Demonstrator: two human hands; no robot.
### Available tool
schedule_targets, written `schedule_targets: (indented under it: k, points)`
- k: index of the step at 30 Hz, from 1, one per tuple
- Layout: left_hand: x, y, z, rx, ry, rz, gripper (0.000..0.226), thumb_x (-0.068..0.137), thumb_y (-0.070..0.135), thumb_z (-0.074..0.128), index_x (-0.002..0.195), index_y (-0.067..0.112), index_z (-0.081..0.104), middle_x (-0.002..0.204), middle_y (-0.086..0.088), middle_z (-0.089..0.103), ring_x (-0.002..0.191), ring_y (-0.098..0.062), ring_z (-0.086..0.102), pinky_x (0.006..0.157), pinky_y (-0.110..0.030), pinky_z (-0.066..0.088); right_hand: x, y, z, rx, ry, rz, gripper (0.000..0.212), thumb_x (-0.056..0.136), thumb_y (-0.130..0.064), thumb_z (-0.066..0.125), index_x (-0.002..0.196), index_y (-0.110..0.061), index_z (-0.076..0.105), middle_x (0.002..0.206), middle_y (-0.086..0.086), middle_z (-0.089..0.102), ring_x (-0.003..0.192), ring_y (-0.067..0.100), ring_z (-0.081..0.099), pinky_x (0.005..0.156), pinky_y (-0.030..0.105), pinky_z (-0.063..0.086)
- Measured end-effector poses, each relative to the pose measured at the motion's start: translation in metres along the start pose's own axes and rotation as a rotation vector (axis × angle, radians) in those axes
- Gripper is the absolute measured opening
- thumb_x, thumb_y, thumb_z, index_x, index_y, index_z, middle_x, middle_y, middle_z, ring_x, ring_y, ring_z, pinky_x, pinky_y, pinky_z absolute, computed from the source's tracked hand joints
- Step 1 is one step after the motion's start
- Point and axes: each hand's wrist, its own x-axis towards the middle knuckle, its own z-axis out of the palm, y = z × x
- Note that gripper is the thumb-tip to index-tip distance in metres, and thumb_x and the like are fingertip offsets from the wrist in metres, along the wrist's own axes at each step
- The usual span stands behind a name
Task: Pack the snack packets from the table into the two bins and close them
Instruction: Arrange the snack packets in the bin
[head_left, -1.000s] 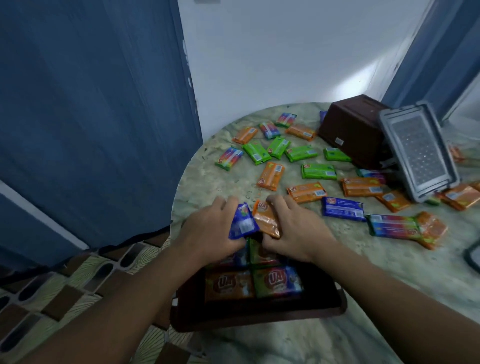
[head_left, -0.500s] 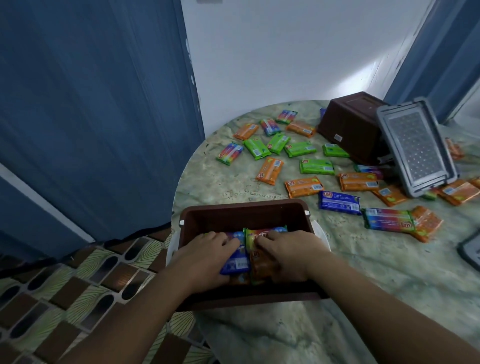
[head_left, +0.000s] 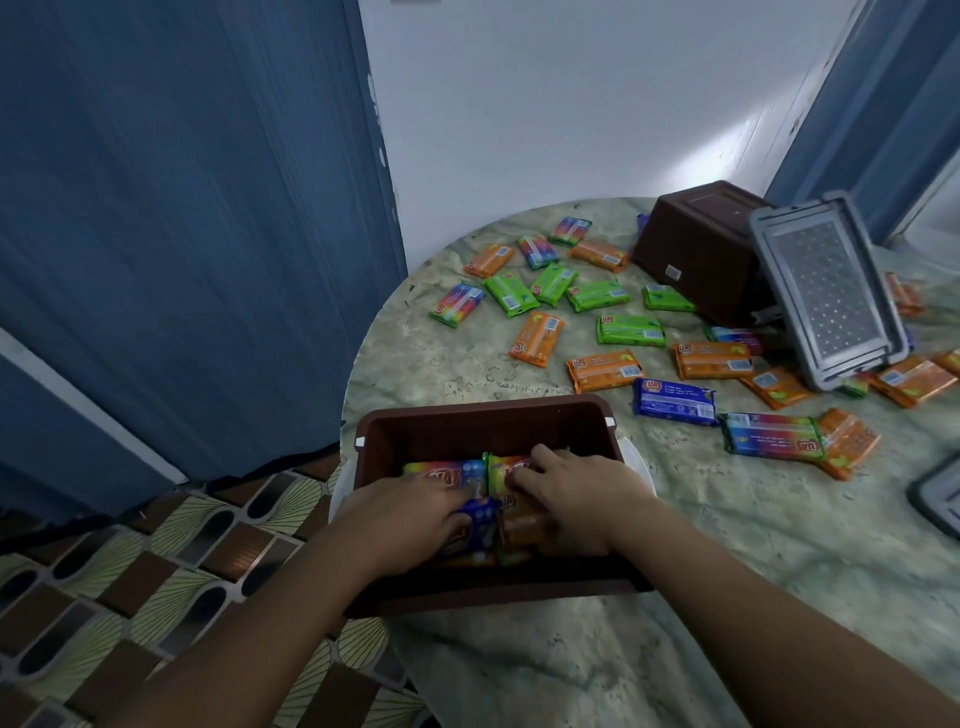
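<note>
Down inside the near brown bin (head_left: 488, 415) now, both hands, where a second ago both were raised above its rim with a blue and an orange packet pinched between them. Lower and flatter than half a second ago too, so the pair looks all but laid on the packets already inside: one more small load in, many left out.

Left hand (head_left: 410, 514) palm down over the blue packet (head_left: 480, 525), fingers curled lightly along its edge, holding or pressing it into place; hard to say which. Right hand (head_left: 576, 499) just beside, over the orange packet (head_left: 522, 530), fingers fairly straight and slightly spread, tips reaching forward onto a rainbow packet (head_left: 511, 470) beneath. Another rainbow packet (head_left: 441, 470) showing beyond the left fingers.

Further right and beyond, scattered on the marble-look table (head_left: 727, 597): green, orange, blue and rainbow packets, among them a blue one (head_left: 674, 402) near the bin's right corner. At the far edge, the second brown bin (head_left: 701, 249) tipped over, a grey perforated lid (head_left: 826, 291) leaning against it. Part of another grey lid (head_left: 940, 496) at the right border.

Judged from this: packing early, second bin not yet begun, neither bin closed.
</note>
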Motion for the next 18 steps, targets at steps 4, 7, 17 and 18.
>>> schedule_targets:
  k: [4,7,17,18]
  points:
    - [0.0019,-0.0042,0.0048,0.049,-0.038,0.002,0.068,0.095,0.062,0.053,0.154,0.042,0.027,0.141,0.005,0.038,0.124,-0.018,0.046,0.097,-0.035,0.044,0.0002,0.0004,-0.0007,-0.005,-0.011,0.0,0.084,0.08,-0.064,0.07,0.148,-0.032,0.031,0.139,0.004,0.041,0.12,0.027,0.052,0.088,0.047,0.055]
    - [0.0032,-0.0051,0.0095,0.137,-0.075,0.011,0.093,0.08,0.059,0.072,0.153,0.035,0.02,0.143,0.001,0.033,0.128,-0.021,0.041,0.104,-0.038,0.044,0.001,0.0007,-0.0004,0.002,-0.017,-0.002,0.085,0.08,-0.065,0.071,0.148,-0.033,0.032,0.138,0.004,0.041,0.12,0.027,0.052,0.088,0.047,0.055]
    - [0.0011,-0.0039,0.01,0.127,-0.084,0.019,0.079,0.075,0.055,0.076,0.14,0.036,0.035,0.145,0.007,0.044,0.132,-0.016,0.045,0.104,-0.039,0.043,0.0003,0.0011,0.0023,0.003,0.001,-0.005,0.086,0.079,-0.066,0.071,0.148,-0.033,0.031,0.136,0.002,0.042,0.116,0.027,0.055,0.085,0.047,0.056]
    - [0.0009,-0.004,0.0097,0.123,-0.087,0.016,0.079,0.075,0.055,0.076,0.14,0.037,0.035,0.146,0.007,0.044,0.132,-0.016,0.045,0.104,-0.039,0.043,-0.0002,0.0007,0.0015,0.002,0.002,-0.004,0.085,0.079,-0.067,0.07,0.148,-0.033,0.032,0.136,0.002,0.043,0.114,0.027,0.056,0.084,0.047,0.056]
